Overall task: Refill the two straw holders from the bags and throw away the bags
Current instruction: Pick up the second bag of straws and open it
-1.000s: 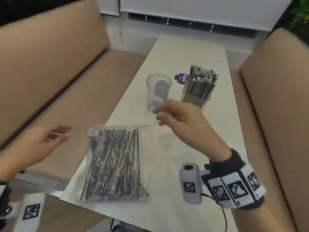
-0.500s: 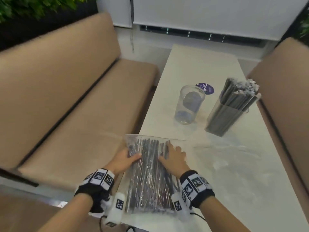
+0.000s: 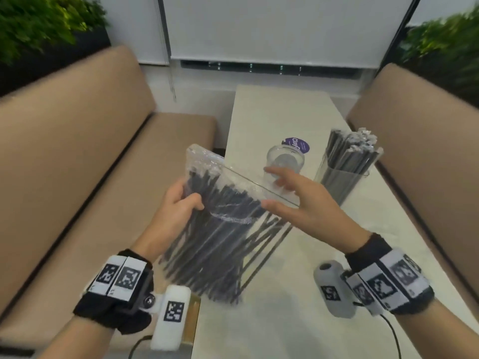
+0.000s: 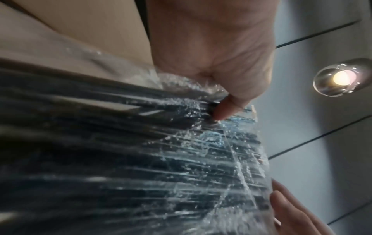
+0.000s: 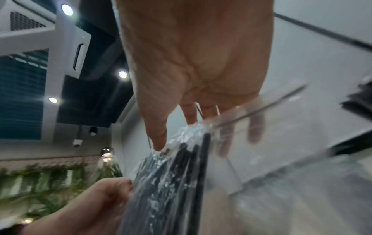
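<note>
My left hand grips the clear bag of dark straws by its upper left side, thumb curled over the front, holding it tilted above the near table edge. My right hand has its fingers spread and nearly straight against the bag's open top right edge, thumb on the near face; I cannot tell if it pinches the plastic. Just beyond my right hand stands the empty holder, and to its right the full holder.

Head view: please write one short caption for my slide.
Left hand grips a clear bag of dark straws above the table; open right hand touches its top edge.
</note>
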